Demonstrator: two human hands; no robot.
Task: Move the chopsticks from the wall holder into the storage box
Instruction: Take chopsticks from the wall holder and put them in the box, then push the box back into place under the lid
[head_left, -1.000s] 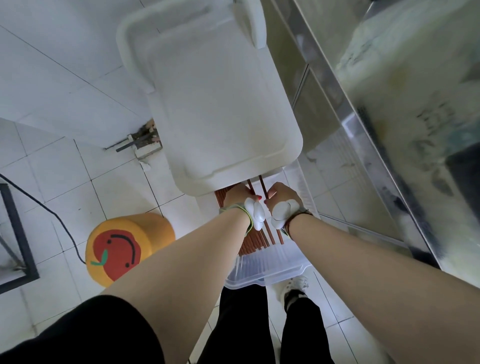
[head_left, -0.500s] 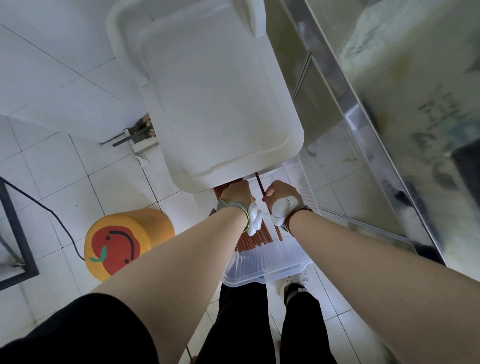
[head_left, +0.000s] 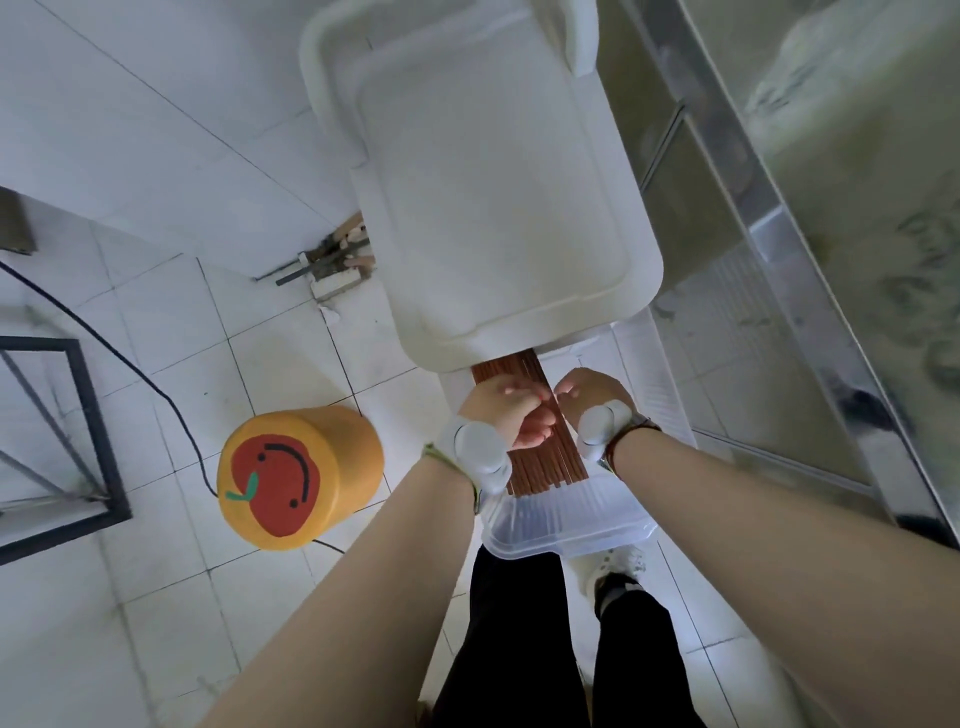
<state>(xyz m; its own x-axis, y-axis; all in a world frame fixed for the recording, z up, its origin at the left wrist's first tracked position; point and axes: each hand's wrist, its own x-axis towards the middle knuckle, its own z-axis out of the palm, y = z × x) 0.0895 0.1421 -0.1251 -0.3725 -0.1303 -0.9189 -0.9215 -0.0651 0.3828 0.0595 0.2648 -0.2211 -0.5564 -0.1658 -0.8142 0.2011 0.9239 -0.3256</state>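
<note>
A bundle of brown chopsticks (head_left: 549, 466) lies lengthwise in the clear plastic storage box (head_left: 569, 526), which sits low in front of me. Its white lid (head_left: 493, 182) stands open and hides the far ends of the chopsticks. My left hand (head_left: 511, 413) rests on the bundle, turned palm-up, with its fingers curled around some chopsticks. My right hand (head_left: 584, 392) is just right of it, with bent fingertips at the bundle's right edge; whether it grips anything is hidden. Both wrists carry white trackers. The wall holder is not in view.
A yellow stool (head_left: 298, 478) with a red apple face stands on the tiled floor to the left. A black metal frame (head_left: 98, 441) and a black cable (head_left: 171, 405) lie further left. A steel counter edge (head_left: 779, 249) runs along the right. My legs are below the box.
My left hand has rolled over from back-up to palm-up on the bundle. The two chopsticks that stuck out between my hands now lie flat with the others.
</note>
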